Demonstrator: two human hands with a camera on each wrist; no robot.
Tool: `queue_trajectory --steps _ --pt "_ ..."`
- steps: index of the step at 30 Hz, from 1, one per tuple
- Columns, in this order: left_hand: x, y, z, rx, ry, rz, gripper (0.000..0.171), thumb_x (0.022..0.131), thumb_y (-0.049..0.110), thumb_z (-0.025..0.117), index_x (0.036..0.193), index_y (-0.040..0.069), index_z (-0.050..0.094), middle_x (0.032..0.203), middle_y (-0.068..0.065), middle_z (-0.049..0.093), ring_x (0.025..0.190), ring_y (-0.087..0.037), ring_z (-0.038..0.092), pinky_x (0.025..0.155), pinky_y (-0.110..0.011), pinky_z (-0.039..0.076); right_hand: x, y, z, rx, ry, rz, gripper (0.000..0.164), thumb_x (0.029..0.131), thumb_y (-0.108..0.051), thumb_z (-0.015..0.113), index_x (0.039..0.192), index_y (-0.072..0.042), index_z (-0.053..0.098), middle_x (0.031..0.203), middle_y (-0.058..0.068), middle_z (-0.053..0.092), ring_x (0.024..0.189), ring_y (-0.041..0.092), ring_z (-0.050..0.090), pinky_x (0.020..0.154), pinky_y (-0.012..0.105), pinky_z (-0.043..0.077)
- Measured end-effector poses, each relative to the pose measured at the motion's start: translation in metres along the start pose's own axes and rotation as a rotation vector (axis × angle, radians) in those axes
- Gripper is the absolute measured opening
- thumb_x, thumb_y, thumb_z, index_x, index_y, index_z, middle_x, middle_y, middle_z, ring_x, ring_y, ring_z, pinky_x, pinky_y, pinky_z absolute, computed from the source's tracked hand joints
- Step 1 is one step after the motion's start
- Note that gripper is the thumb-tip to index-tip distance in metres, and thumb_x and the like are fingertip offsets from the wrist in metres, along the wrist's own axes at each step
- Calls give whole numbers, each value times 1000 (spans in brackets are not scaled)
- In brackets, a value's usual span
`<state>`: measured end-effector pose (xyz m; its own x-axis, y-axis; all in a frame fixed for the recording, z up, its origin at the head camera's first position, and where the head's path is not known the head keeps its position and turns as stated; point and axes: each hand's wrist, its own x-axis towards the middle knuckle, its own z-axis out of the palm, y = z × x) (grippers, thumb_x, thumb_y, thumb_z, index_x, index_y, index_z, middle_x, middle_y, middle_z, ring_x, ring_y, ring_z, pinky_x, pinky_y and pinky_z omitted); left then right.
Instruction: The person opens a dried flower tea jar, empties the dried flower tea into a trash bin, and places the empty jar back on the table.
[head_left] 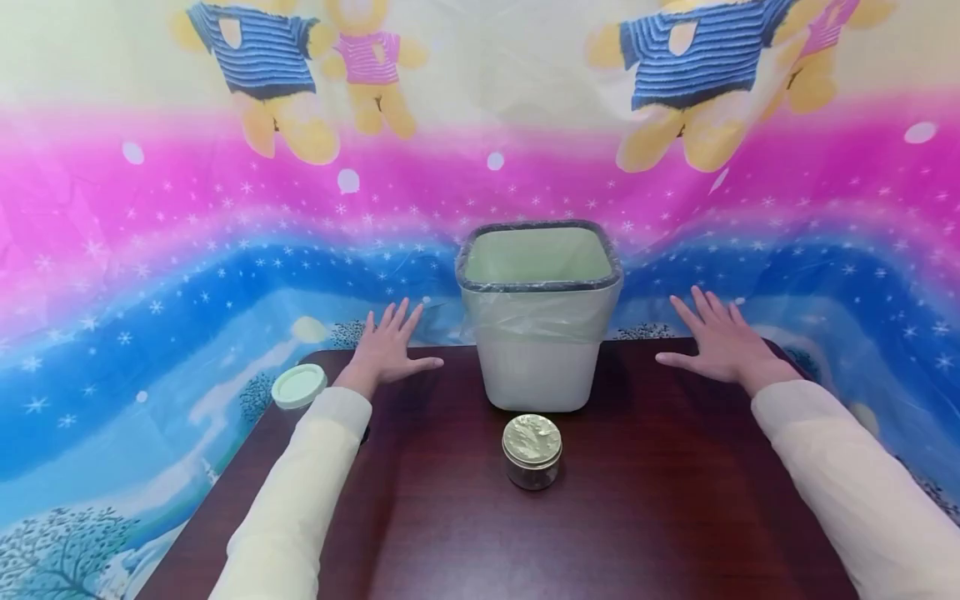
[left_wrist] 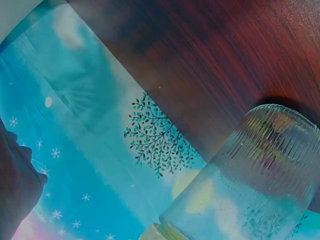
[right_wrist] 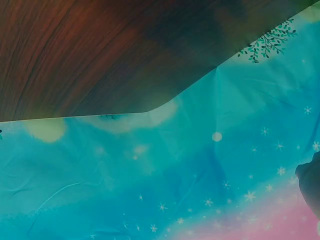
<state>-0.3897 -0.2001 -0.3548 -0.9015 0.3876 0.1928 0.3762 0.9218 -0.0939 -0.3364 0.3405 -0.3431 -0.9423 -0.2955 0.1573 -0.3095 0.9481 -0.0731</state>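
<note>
Both hands reach forward with fingers spread and nothing in them. My left hand [head_left: 384,343] is over the table's far left, close beside a clear ribbed jar [left_wrist: 265,170] with a pale green lid [head_left: 299,385]. On the far right my right hand [head_left: 720,340] is held out with its thumb pointing inward. Between the hands stands a pale trash bin [head_left: 538,371], lined with a clear bag and rimmed in dark grey. In front of the bin sits a small round glass jar [head_left: 532,473], its top covered with crinkled foil [head_left: 532,438].
A dark reddish wooden table [head_left: 465,533] carries these things. Behind and around it hangs a printed cloth [head_left: 187,275] with bears, snowflakes and trees. A small dark object [head_left: 365,435] shows beside the left sleeve.
</note>
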Motion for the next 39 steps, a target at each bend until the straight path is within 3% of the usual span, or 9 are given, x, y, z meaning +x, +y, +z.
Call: queue_trajectory --steps 6,18,39 --pt "-4 5 -1 -16 -16 4 109 79 85 40 157 18 3 161 -14 4 146 -35 2 112 -61 -2 -4 2 1 24 -1 1 106 87 -69 52 156 -13 -5 156 29 -6 141 49 -5 110 62 -7" --pt "-10 12 -1 -39 0 29 108 80 84 41 157 18 6 161 -13 7 146 -33 8 114 -58 4 -11 1 8 36 -1 -9 105 87 -71 50 156 -11 -3 157 28 -2 143 42 -8 111 61 -6" --pt "-23 20 -1 -91 35 63 107 79 82 44 157 14 15 159 -13 17 144 -34 19 114 -58 8 -21 -15 11 96 -8 -22 100 88 -68 52 155 -6 14 156 29 12 143 44 1 113 59 0"
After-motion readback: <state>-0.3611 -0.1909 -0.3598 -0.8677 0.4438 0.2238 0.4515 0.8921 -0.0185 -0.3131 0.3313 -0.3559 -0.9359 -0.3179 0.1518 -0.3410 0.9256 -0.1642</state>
